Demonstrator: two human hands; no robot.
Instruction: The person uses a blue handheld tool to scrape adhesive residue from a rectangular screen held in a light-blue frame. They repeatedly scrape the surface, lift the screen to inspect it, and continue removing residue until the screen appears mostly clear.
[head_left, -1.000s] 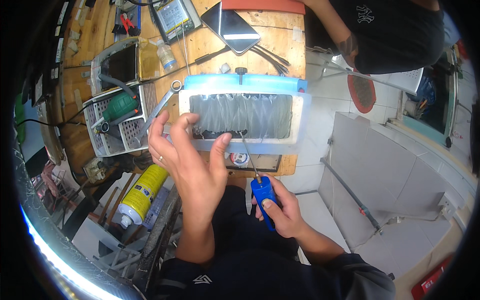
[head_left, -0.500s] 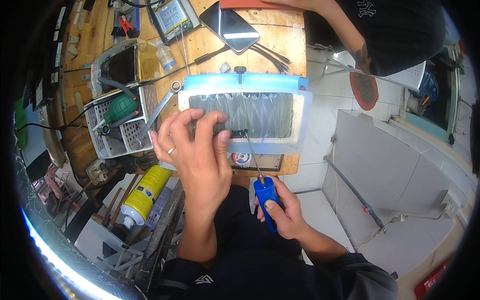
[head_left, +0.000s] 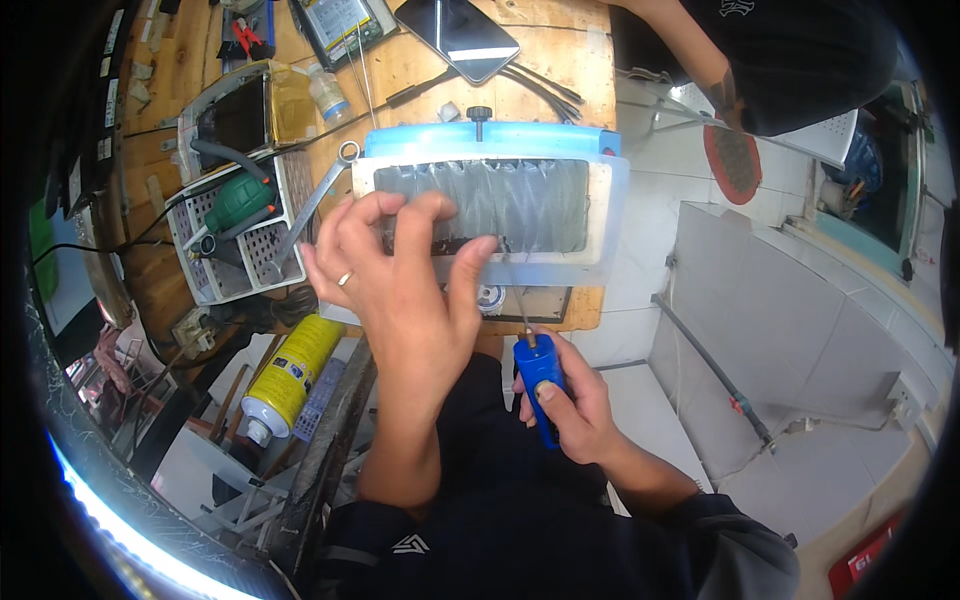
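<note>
1. Head view: framed panel [head_left: 540,205], grey and wrinkly inside a pale frame, lies on the wooden table [head_left: 575,65] in front of the person; dark patch along its near edge. Landmark for all below.
2. Blue holder [head_left: 420,140] shows along the panel's far side, black knob [head_left: 479,117] at mid-length.
3. Left hand [head_left: 405,300] over the panel's near left part; fingers bent and spread, thumb well apart from index, nothing seen pinched. Can't tell if the fingertips touch the panel.
4. Right hand [head_left: 580,410] on the near side of the panel, fingers wrapped around blue-handled tool [head_left: 535,365], thumb pressed on the handle. Thin metal shaft reaches the panel's near edge, tip just beside left thumb.
5. Left of panel: wrench [head_left: 318,205], white basket [head_left: 183,225] with green bulb blower [head_left: 240,203].
6. Near side, left of panel: yellow spray can [head_left: 300,365].
7. Beyond panel: dark-screened phone [head_left: 460,35], black cables [head_left: 540,95], small bottle [head_left: 328,95] farther left.
8. Beyond panel, to its right: another person's arm [head_left: 690,50].
</note>
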